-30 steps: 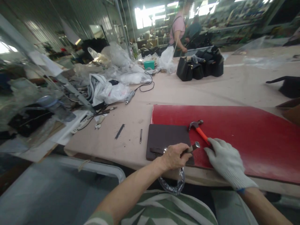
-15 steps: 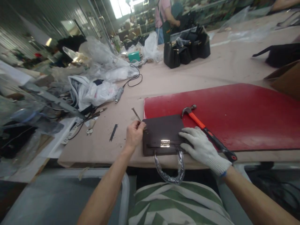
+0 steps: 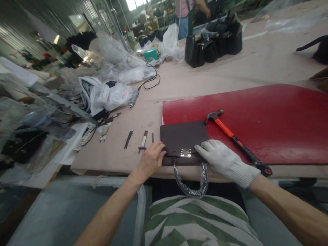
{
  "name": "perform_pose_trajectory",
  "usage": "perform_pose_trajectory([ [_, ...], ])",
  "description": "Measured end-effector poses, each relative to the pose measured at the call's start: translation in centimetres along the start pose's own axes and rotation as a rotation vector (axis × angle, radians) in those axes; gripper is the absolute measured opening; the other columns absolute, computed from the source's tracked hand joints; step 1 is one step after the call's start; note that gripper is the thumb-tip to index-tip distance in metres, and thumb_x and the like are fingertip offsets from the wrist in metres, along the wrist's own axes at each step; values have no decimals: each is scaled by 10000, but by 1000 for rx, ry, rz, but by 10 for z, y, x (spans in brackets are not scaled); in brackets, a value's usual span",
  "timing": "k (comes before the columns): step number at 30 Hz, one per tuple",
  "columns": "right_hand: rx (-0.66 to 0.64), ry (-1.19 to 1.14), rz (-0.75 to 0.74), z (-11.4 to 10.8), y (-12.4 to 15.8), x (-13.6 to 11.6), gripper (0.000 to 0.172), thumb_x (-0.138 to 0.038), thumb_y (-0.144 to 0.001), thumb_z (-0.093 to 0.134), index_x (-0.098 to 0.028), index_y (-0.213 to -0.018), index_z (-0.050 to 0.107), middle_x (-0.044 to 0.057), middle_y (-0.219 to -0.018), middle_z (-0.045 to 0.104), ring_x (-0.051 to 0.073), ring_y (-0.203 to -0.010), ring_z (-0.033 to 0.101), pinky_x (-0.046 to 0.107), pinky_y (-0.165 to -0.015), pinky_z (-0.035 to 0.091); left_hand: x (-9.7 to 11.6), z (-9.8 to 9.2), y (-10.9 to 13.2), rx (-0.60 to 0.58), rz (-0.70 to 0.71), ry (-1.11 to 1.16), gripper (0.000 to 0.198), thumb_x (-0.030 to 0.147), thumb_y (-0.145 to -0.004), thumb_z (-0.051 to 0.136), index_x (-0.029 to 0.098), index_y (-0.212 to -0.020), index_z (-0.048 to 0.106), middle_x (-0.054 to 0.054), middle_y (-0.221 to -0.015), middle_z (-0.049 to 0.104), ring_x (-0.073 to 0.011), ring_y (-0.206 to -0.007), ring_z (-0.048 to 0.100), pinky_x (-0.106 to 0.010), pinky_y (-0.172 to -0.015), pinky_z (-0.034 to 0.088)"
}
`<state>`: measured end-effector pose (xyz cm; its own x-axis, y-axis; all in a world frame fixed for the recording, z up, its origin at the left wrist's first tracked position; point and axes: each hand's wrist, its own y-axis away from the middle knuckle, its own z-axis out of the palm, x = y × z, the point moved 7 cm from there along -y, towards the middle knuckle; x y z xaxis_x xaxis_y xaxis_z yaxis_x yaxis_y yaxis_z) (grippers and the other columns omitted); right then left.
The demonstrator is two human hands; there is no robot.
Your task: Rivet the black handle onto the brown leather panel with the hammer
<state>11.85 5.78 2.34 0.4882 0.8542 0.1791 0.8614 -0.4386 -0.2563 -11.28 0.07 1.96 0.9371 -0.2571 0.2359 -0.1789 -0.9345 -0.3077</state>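
- Factory hall, seen from the head camera: a long pale worktop (image 3: 107,153) runs ahead, with plastic bags (image 3: 112,97) heaped to the left of both hands. Far ahead of the hands, black handbags (image 3: 202,51) stand near a co-worker in a pink top (image 3: 183,8).
- The bare left hand (image 3: 151,159) lies half open, fingers curved over the near-left corner of a dark brown leather bag panel (image 3: 182,136), with no firm grip visible.
- The right hand (image 3: 225,162), in a white knit glove, lies flat with fingers extended on the panel's right end, holding nothing.
- Between the hands, a metal clasp (image 3: 186,153) sits on the panel's near edge. Below them, a handle wrapped in clear plastic (image 3: 192,193) hangs over the worktop's edge.
- Just beyond the right hand, a claw hammer (image 3: 224,128) lies on a red board (image 3: 266,116).
- Left of the left hand lie a small knife (image 3: 143,141) and a dark metal strip (image 3: 128,139).
- Risks: if both hands lift, the hanging handle's weight could drag the panel over the edge. A knocked hammer could mark the leather, and a leftward slip could bring bare fingers against the knife.
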Motion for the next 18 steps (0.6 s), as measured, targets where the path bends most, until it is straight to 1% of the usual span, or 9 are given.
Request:
perform_pose_trajectory([
  [2,24,21,-10,0,1,-2,374,-41,-867,563,-115,-1205,705,125,-933,672,263,-794,558,368,-703,435,28,8,1,-96,160,59,223,123,-973,491,178,-1145,622,-117,-1166,665,-238,-1070,636,-376,-940,568],
  [3,36,23,-11,1,2,-3,378,-39,-861,562,-114,-1203,706,125,-932,673,265,-795,560,369,-701,442,36,11,1,-129,196,39,234,92,-958,486,177,-1129,620,-113,-1132,662,-241,-1034,629,-378,-907,574],
  [5,66,7,-11,2,3,-3,361,-43,-858,554,-111,-1173,717,124,-915,673,267,-791,563,371,-693,458,43,17,0,-166,225,-35,246,42,-922,471,162,-1080,618,-117,-1058,650,-261,-973,607,-400,-848,578],
  [7,121,-37,-19,3,5,-2,331,-55,-862,532,-110,-1120,733,127,-903,676,266,-788,568,375,-694,482,41,22,-1,-171,245,-72,238,19,-895,458,155,-1012,615,-121,-998,638,-273,-935,593,-416,-814,579],
  [9,207,-106,-47,3,9,0,337,-58,-853,504,-104,-1087,742,143,-936,689,279,-842,588,394,-740,522,37,24,1,-130,286,-32,239,9,-884,438,161,-954,608,-118,-972,637,-265,-920,599,-416,-817,583],
  [12,305,-260,-64,3,15,6,380,-38,-821,479,-114,-1081,746,150,-1015,702,295,-978,614,454,-892,557,27,17,7,46,342,145,291,-6,-893,386,168,-976,604,-106,-985,656,-236,-966,637,-425,-914,588],
  [14,316,-398,-54,4,17,11,386,-12,-804,468,-155,-1028,747,115,-1006,703,257,-964,631,484,-989,544,19,12,11,147,361,274,307,3,-913,372,172,-1023,603,-100,-1010,675,-217,-1021,655,-436,-980,581],
  [15,317,-464,-52,4,17,12,388,1,-795,461,-178,-990,745,93,-993,702,233,-937,639,493,-1028,531,15,10,13,166,370,319,310,11,-922,370,176,-1035,606,-97,-1026,685,-209,-1049,659,-438,-1005,578],
  [18,305,-600,-40,2,17,14,402,22,-763,445,-218,-909,733,52,-971,702,197,-909,655,518,-1100,493,9,15,15,73,382,371,337,20,-921,360,189,-1026,631,-91,-1084,709,-189,-1137,660,-446,-1086,549],
])
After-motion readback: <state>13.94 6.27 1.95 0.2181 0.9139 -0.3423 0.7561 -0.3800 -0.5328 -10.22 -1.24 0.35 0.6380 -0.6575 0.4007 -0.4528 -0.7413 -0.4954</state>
